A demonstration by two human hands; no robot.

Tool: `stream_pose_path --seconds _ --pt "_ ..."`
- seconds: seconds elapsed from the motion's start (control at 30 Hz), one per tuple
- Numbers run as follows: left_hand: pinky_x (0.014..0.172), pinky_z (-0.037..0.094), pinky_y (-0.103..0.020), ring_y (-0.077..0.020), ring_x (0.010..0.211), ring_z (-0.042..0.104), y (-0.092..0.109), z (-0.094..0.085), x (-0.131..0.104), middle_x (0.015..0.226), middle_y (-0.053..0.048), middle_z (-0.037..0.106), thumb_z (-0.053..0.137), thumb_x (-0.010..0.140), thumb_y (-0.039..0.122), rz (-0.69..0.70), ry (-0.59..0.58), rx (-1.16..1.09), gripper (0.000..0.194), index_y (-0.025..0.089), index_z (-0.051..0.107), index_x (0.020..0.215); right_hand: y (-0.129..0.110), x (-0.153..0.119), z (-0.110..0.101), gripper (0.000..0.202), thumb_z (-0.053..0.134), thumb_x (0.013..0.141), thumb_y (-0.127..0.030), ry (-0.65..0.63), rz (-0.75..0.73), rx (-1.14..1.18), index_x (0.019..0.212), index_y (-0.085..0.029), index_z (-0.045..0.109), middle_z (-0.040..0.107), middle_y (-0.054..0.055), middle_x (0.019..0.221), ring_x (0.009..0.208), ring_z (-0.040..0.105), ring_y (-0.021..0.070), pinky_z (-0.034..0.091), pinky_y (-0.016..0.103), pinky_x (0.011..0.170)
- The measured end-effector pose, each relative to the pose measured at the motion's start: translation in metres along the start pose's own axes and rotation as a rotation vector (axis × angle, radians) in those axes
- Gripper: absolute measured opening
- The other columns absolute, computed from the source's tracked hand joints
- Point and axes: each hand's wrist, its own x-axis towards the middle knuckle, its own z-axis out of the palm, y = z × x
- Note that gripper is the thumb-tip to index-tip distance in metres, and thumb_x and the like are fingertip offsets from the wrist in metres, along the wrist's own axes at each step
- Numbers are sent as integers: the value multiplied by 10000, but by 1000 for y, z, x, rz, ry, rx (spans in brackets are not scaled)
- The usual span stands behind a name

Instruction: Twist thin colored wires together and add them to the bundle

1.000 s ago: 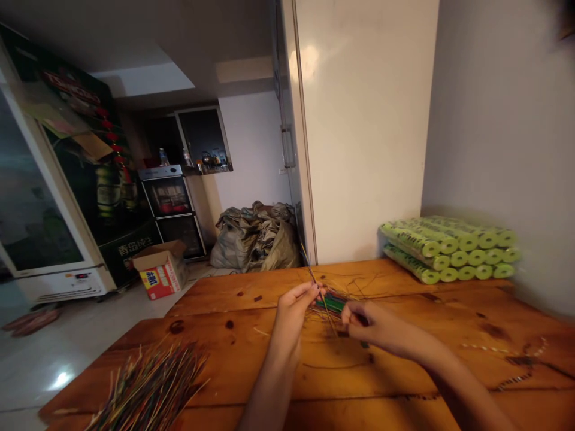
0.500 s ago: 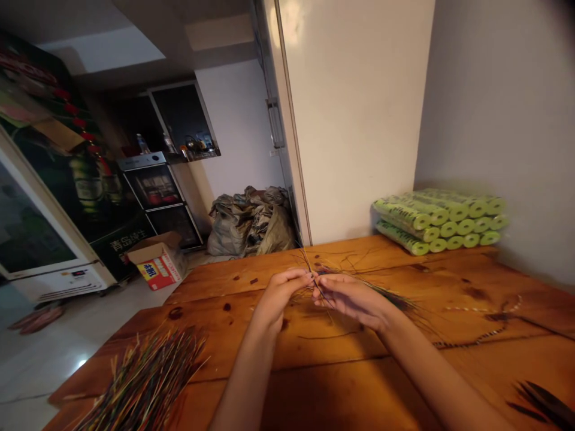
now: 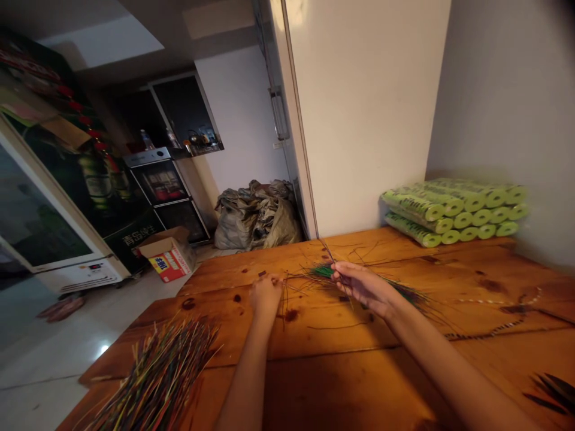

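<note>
My right hand is above the wooden table, its fingers pinched on a few thin wires that stick up past the fingertips. Behind and beside it lies a loose bundle of dark and green wires. Further left, my left hand is low over the tabletop, slightly blurred, with its fingers curled together near some stray strands. Whatever it may pinch is too small to make out. A large bundle of multicoloured wires lies at the table's left front.
Green rolls are stacked at the back right by the wall. A beaded strand and a dark pointed tool lie to the right. Beyond the table are a cardboard box, full sacks and a glass-door fridge.
My left hand has moved left and down, away from my right hand. My right hand still pinches thin wires, with more of the green bundle showing. The whole view has shifted slightly.
</note>
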Motion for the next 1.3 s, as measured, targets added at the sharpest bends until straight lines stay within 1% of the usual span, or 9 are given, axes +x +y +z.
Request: stream_pose_path --seconds 0.17,0.37,0.53,0.67,0.77,0.83,0.97,1.13,1.3 --pt "838 333 -455 -374 1011 526 -22 14 1 891 -196 671 698 551 279 -115 -58 173 160 176 662 669 -4 1 -5 130 706 668 -221 71 -17 -30 788 -189 670 643 -18 697 646 584 58 472 132 615" --pt "832 324 -480 -405 951 555 -24 20 3 696 -189 683 749 440 198 -124 -157 178 234 185 528 365 -5 2 -7 128 708 663 -253 97 -37 -93 770 -197 666 644 -15 688 638 586 72 472 146 605" --pt "796 349 -462 -384 859 588 -22 22 3 513 -119 645 729 348 69 -116 -190 138 305 202 459 293 0 4 -5 112 699 673 -231 111 -11 -99 771 -195 657 638 -16 672 613 583 71 465 142 581" --pt "762 356 -459 -372 789 593 -11 8 0 466 -112 604 709 397 80 -60 -136 95 301 194 449 295 5 8 -8 114 669 707 -232 108 0 -73 816 -202 651 639 -14 682 620 587 73 465 143 577" --pt "793 331 -432 -323 806 584 10 -8 -7 576 -112 629 651 570 208 33 -41 59 195 189 538 412 10 8 -9 133 642 729 -255 141 0 -50 856 -218 642 652 -4 725 643 599 92 471 174 589" --pt "754 353 -350 -239 748 577 28 -15 -14 620 -66 628 562 684 301 153 -18 -55 182 197 587 536 13 7 -6 141 633 733 -276 174 10 -45 865 -227 638 665 5 781 675 608 103 469 189 599" --pt "559 350 -231 -127 531 483 55 -12 -28 526 13 547 536 711 367 359 -168 -575 241 180 568 562 18 3 8 148 635 724 -297 174 58 -21 854 -227 647 669 17 908 748 606 105 455 186 622" --pt "543 356 -221 -105 494 479 64 0 -34 500 11 557 658 596 359 253 -339 -907 227 152 590 532 19 -3 23 189 672 689 -307 97 46 -19 861 -232 651 663 0 902 742 587 88 431 155 609" --pt "534 362 -219 -91 472 472 62 2 -32 480 5 563 713 515 410 171 -467 -968 291 136 615 514 20 -4 25 201 664 695 -323 28 7 -41 865 -216 646 656 6 869 723 582 93 431 160 607"
